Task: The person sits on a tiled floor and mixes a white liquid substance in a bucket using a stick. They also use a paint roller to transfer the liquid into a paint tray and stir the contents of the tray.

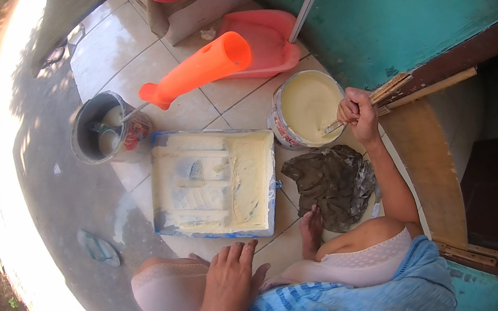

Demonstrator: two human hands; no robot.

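Observation:
My right hand (358, 113) is closed around a wooden stick (392, 87). The stick's lower end dips into cream paint (311, 104), which nearly fills a round bucket (284, 130). On my knee lies my left hand (230, 282), fingers stretched out, holding nothing. In front of me, a paint tray (271, 181) with a blue-stained rim is coated in cream paint. Behind the tray's left corner stands a grey bucket (85, 139) with pale paint inside. A paint roller's orange handle (193, 71) slants up out of it.
A crumpled dark cloth (332, 184) lies on the tiles below the paint bucket, near my foot. Farther back is a pink dustpan (273, 38) with a pale pole. A teal wall (408, 6) rises at the right. One flip-flop (99, 247) lies on the concrete at left.

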